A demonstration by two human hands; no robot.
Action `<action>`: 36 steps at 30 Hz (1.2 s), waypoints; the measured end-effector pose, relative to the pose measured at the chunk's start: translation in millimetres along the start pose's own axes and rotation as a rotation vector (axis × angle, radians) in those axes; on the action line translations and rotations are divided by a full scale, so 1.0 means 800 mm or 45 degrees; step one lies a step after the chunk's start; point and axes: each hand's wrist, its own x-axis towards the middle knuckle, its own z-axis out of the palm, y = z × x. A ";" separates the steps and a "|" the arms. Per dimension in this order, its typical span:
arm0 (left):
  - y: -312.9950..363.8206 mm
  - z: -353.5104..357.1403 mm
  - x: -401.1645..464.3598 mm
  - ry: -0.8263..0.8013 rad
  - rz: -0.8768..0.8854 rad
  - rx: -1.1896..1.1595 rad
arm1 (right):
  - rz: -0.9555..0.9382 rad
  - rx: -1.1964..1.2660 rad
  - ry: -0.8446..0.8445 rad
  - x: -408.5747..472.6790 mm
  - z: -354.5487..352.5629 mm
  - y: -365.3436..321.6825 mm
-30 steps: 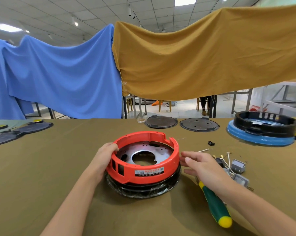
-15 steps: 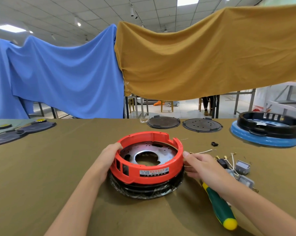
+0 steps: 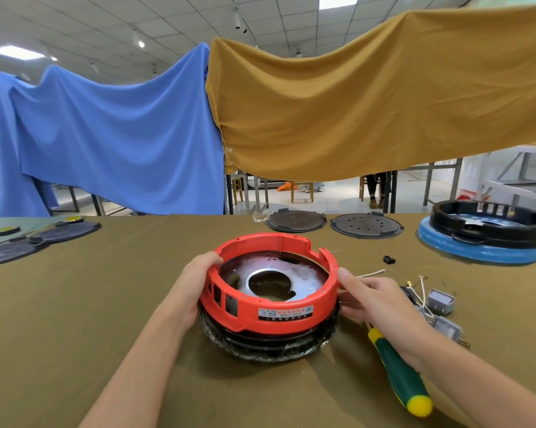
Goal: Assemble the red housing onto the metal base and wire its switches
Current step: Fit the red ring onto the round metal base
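From the head camera, the red housing (image 3: pixel 271 291) sits in the middle of the surface (image 3: pixel 75 304), which is covered with a brownish-green cloth. It is a round red ring, open at the top, with a white label on its near side. Inside it lies the metal base (image 3: pixel 276 273), a shiny round plate with a big hole in the middle. Under the red ring is a black round part (image 3: pixel 270 344) wrapped in clear plastic. The left hand (image 3: pixel 195 282) is curled around the left side of the red housing, with the thumb hooked over its top rim. The right hand (image 3: pixel 374 301) is loosely open, and its fingertips press on the right side of the ring. To the right, two small grey switches (image 3: pixel 441 302) with thin white wires (image 3: pixel 422 288) lie on the surface, near the right hand. A green screwdriver (image 3: pixel 399 375) with a yellow end lies under the right wrist. At the far right stands a blue round dish (image 3: pixel 476 248) with a black ring (image 3: pixel 489 223) sitting in it. Two dark flat discs (image 3: pixel 296 220) lie near the far edge of the surface.
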 end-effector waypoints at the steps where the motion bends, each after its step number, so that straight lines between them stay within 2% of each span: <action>1: 0.000 0.001 0.000 -0.019 -0.001 -0.052 | 0.000 0.006 0.023 0.000 0.000 0.001; 7: 0.005 0.008 -0.004 -0.134 -0.030 -0.171 | 0.018 -0.005 0.169 0.006 -0.005 0.009; 13: 0.006 0.008 -0.006 -0.174 -0.071 -0.165 | 0.042 0.023 0.197 0.003 -0.011 0.009; 20: 0.006 0.007 -0.009 -0.205 -0.076 -0.221 | -0.094 -0.021 0.255 -0.001 -0.008 0.003; 27: 0.010 0.004 -0.015 -0.219 -0.008 -0.244 | -0.171 0.024 0.248 -0.002 -0.007 0.000; 36: 0.010 -0.011 -0.013 -0.331 -0.040 -0.241 | -0.171 0.110 0.229 0.000 -0.011 0.000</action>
